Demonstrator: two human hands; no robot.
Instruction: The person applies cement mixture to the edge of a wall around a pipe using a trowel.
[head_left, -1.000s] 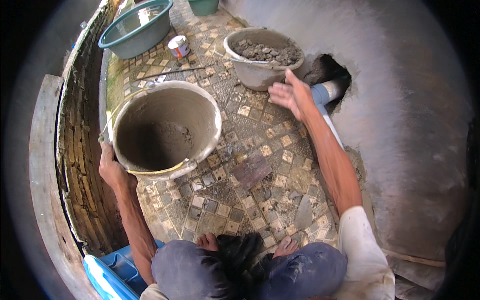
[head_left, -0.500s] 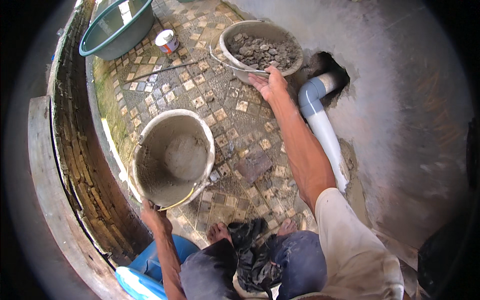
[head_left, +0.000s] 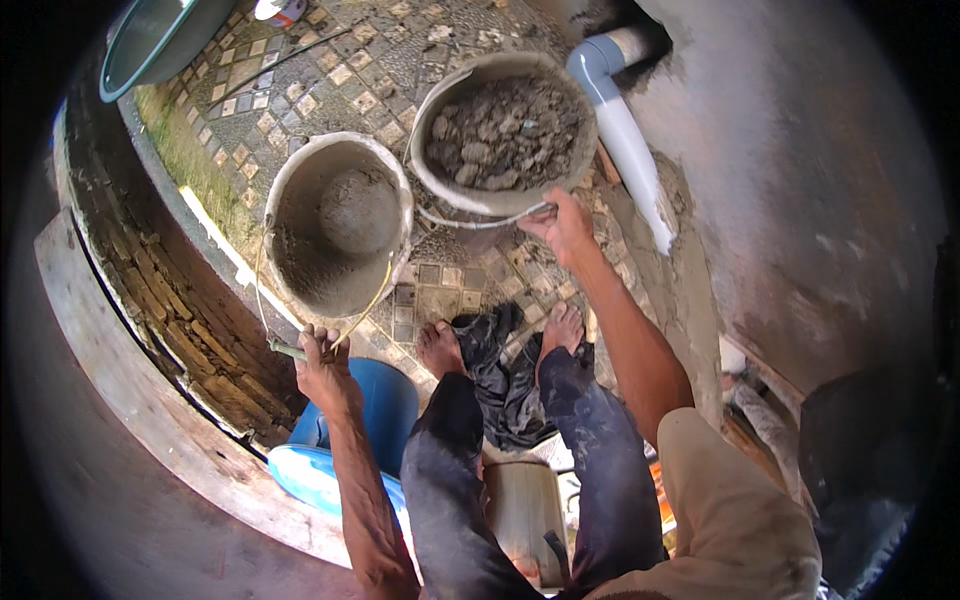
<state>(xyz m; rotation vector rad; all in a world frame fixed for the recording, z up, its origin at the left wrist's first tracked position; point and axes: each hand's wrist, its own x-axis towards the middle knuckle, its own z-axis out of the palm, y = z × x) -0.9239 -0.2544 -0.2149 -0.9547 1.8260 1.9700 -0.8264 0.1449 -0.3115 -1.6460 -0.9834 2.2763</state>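
Note:
My left hand (head_left: 326, 368) is closed round the wire handle of a mortar-crusted bucket (head_left: 290, 215), which leans so that I see into it. Grey residue coats its inner wall and bottom. Farther right, a second bucket (head_left: 425, 180) holds grey-brown lumps of rubble or stiff mortar (head_left: 505, 135). Its wire handle is swung toward me, and my right hand (head_left: 562, 228) grips it at the near rim. The bucket bases are hidden, so I cannot tell whether either is lifted.
A white pipe (head_left: 632, 160) with a grey elbow (head_left: 595, 65) enters a wall hole at the right. A green tub (head_left: 160, 50) stands far left, near a thin rod (head_left: 280, 65). Blue containers (head_left: 385, 405) lie by the brick edge (head_left: 170, 320). Black cloth (head_left: 485, 345) lies between my feet.
The rubble bucket has come nearer to me, beside the other one. My right hand has gone from its rim to its handle. My left hand now holds the raised handle of the residue-coated bucket.

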